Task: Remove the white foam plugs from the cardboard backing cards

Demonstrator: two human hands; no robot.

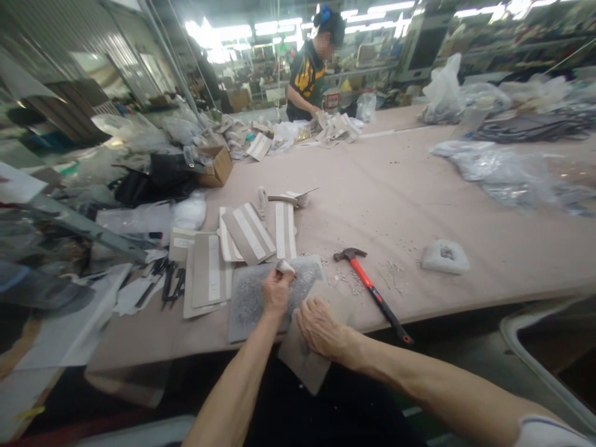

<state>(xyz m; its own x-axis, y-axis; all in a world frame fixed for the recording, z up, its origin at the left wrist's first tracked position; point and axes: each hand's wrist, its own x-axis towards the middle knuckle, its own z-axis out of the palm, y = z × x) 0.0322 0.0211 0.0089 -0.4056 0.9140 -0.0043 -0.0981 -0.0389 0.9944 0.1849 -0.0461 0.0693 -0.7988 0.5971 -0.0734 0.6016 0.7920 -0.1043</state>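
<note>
My left hand (275, 292) is closed in a pinch around a small whitish piece (285, 267), too blurred to name, over a grey speckled slab (251, 298) at the table's front edge. My right hand (321, 326) grips a flat grey-beige panel (311, 371), which hangs tilted over the edge toward my lap. Left of the slab lie stacked beige panels (200, 273) with white strips, and more such panels (249, 233) lean in a pile behind it. On the right rests a claw hammer (367, 282) with a red and black handle, amid scattered small metal bits (356, 285).
A whitish block (446, 256) with a hollow of small bits sits farther right. Plastic bags (507, 171) cover the right rear. Black clips (173, 282), a cardboard box (216, 166) and black bags (161, 177) crowd the left. Across the table, a person (307, 77) handles piled pieces.
</note>
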